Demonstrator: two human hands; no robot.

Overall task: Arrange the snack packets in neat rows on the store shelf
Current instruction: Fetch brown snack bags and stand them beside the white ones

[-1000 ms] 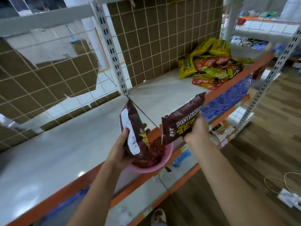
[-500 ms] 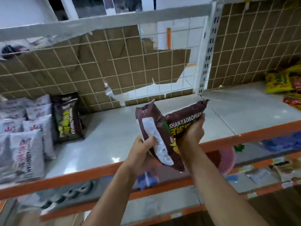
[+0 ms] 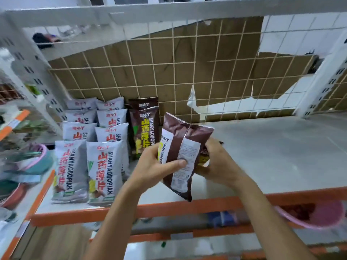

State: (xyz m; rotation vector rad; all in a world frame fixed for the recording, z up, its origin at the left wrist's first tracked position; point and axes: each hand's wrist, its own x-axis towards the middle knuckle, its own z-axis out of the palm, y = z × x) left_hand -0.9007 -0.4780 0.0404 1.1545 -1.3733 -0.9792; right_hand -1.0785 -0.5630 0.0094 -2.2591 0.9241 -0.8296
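My left hand grips a brown snack packet by its lower left side, back label toward me. My right hand holds a second brown packet that is mostly hidden behind the first. Both packets hang over the front part of the grey shelf. On the shelf's left stand two rows of white snack packets, and right of them a short row of brown packets leaning against the back grid.
An orange front rail edges the shelf. A wire grid with torn cardboard backs it. White uprights stand at left and right. A pink bowl sits on the lower shelf at right; coloured bowls lie at far left.
My view has swung left, bringing the white and brown rows close. Both hands carried the two brown packets leftward toward the brown row, now pressed together.
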